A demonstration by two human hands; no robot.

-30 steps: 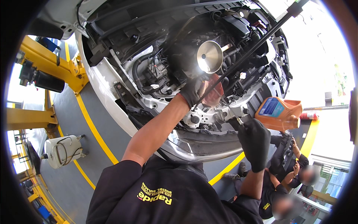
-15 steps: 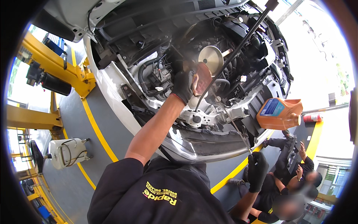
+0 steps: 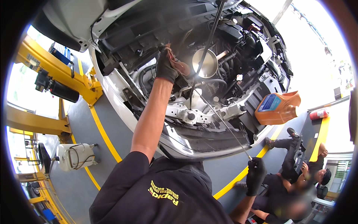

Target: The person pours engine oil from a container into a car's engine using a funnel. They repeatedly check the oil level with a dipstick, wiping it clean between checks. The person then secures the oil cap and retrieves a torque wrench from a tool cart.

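Observation:
My left hand [image 3: 166, 67], in a black glove, is closed around a reddish-brown rag [image 3: 179, 67] over the left part of the engine bay. In my right hand [image 3: 256, 175], also gloved in black, is the end of a long thin metal dipstick [image 3: 226, 127], low at the right in front of the car. The dipstick slants up and left across the front of the engine bay to the rag, where its far end is hidden. A wide pale metal funnel [image 3: 210, 67] stands on the engine, just right of the rag.
A dark hood prop rod [image 3: 206, 48] crosses in front of the funnel. On the car's front right edge rests an orange oil jug [image 3: 276, 108]. A yellow lift post [image 3: 63, 67] stands at left. Other people [image 3: 294, 186] sit low at the right, near a red fire extinguisher [image 3: 319, 114].
My left hand has moved left and slightly up with the rag, away from the funnel. More of the dipstick shows between my hands. My right hand has shifted little. The view has tilted.

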